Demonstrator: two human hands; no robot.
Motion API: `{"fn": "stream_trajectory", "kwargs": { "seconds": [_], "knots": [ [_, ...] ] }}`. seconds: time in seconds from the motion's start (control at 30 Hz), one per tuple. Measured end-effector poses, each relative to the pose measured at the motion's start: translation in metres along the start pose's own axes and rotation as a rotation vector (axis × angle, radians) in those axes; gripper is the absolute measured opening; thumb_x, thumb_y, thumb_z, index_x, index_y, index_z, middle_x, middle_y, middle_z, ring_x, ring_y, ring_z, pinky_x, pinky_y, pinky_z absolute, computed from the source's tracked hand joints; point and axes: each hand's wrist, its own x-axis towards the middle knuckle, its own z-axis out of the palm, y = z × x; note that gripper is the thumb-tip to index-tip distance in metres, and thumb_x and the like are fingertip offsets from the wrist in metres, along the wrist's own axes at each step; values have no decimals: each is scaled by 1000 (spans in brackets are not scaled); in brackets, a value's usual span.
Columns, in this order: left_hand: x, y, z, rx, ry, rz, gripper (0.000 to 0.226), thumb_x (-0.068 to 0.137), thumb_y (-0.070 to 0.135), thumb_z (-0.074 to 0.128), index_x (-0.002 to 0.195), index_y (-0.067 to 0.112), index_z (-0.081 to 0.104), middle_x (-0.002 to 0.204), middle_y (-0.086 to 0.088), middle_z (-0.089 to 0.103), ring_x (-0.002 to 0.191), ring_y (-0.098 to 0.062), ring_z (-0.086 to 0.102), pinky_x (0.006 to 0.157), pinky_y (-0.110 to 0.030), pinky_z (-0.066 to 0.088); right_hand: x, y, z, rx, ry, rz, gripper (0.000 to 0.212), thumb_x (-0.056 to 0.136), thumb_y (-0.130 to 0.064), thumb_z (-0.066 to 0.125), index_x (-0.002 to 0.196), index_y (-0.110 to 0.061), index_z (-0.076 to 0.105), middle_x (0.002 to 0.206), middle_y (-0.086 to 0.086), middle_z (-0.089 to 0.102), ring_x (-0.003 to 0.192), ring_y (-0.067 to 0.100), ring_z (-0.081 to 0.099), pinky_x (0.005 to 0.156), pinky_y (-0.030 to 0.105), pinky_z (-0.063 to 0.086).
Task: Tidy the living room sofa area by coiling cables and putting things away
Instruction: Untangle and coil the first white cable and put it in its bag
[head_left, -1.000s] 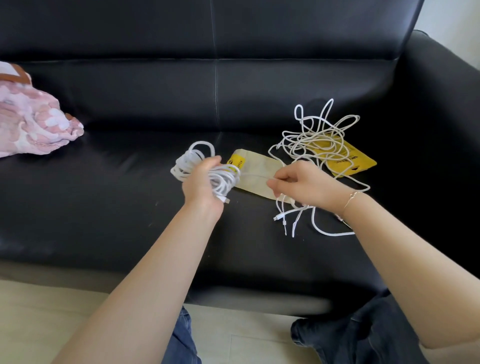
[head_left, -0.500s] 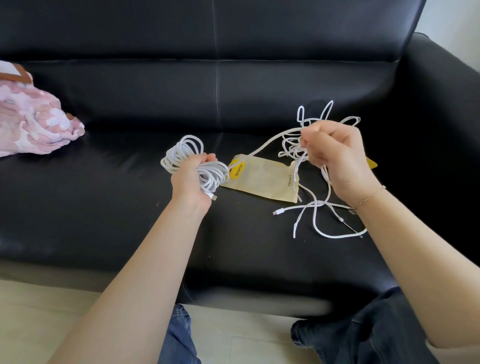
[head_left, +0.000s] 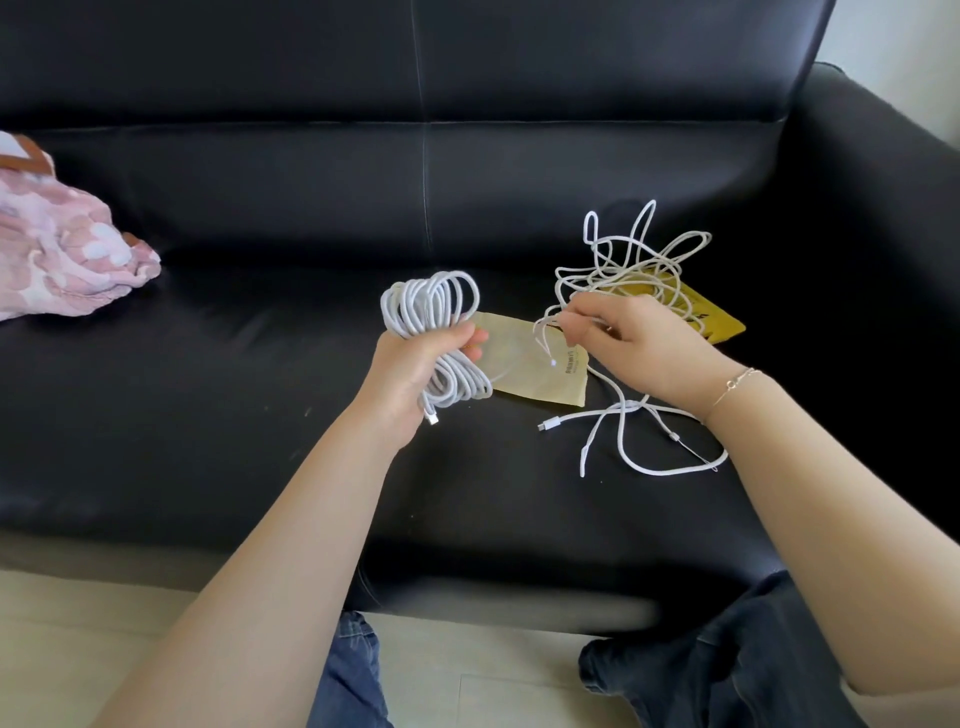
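Note:
My left hand (head_left: 410, 371) grips a coiled white cable (head_left: 431, 312) above the black sofa seat (head_left: 208, 395); loops stick out above and below the fist, and a plug end hangs down. My right hand (head_left: 639, 343) pinches the thin free end of that cable, just right of the coil. A tangle of loose white cables (head_left: 623, 270) lies behind and under my right hand, trailing toward the seat's front. A beige pouch (head_left: 524, 369) lies flat between my hands. A yellow pouch (head_left: 711, 317) sits partly under the tangle.
A pink and white patterned cloth (head_left: 57, 249) lies bunched at the seat's left end. The sofa armrest (head_left: 883, 218) rises on the right. My knees in dark jeans (head_left: 727, 670) are on the pale floor before the sofa.
My right hand rose and pulled the cable end out to the right, then came back down close to the coil. The coil in my left hand gained loops and stands more upright.

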Motion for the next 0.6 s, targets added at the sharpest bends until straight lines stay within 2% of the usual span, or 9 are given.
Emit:
{"fn": "stream_trajectory", "kwargs": {
  "seconds": [0.07, 0.13, 0.23, 0.33, 0.43, 0.5, 0.6],
  "knots": [
    [2, -1, -1, -15, -26, -6, 22, 92, 8, 64, 113, 9, 65, 95, -5, 77, 89, -15, 74, 69, -27, 60, 1, -1, -2, 94, -44, -9, 26, 100, -26, 46, 83, -19, 64, 60, 6, 43, 52, 14, 36, 54, 30, 35],
    [4, -2, -3, 15, -79, -4, 28, 93, 9, 63, 121, 8, 63, 107, -8, 75, 99, -18, 72, 80, -31, 59, -1, -5, -3, 234, -116, -26, 26, 101, -19, 47, 83, -14, 65, 61, 4, 38, 53, 11, 33, 52, 23, 31],
    [3, -4, -1, 22, -164, -23, 37, 92, 11, 63, 128, 7, 60, 118, -10, 71, 110, -23, 68, 95, -37, 53, -2, -8, -3, 396, -156, -45, 27, 102, -15, 46, 83, -6, 62, 57, -10, 34, 51, 3, 29, 51, 13, 28],
    [-1, -6, 5, 0, -275, -36, 41, 89, 12, 65, 129, 8, 60, 124, -10, 68, 114, -25, 66, 101, -42, 50, 0, -7, -3, 555, -161, -46, 30, 104, -15, 42, 80, -7, 58, 56, -9, 31, 52, 9, 25, 50, 19, 22],
    [-6, -8, 11, 20, -333, -73, 40, 80, 20, 68, 120, 16, 65, 122, -5, 70, 114, -24, 66, 103, -46, 46, 0, -7, -6, 639, -135, -62, 31, 105, -14, 40, 78, -6, 55, 60, 0, 30, 54, 15, 23, 50, 24, 20],
    [-9, -9, 14, 25, -359, -91, 32, 86, 17, 64, 118, 16, 64, 121, -7, 70, 115, -25, 65, 104, -46, 46, 0, -7, -8, 645, -93, -58, 30, 104, -14, 40, 81, -3, 55, 61, 4, 30, 55, 17, 24, 51, 26, 20],
    [-9, -10, 18, -43, -346, -130, 14, 93, 12, 60, 106, 14, 66, 110, -10, 73, 106, -27, 69, 99, -45, 51, 1, -5, -9, 586, 3, -59, 33, 104, -16, 42, 78, -5, 59, 55, -9, 37, 53, 10, 30, 52, 20, 25]
  ]
}}
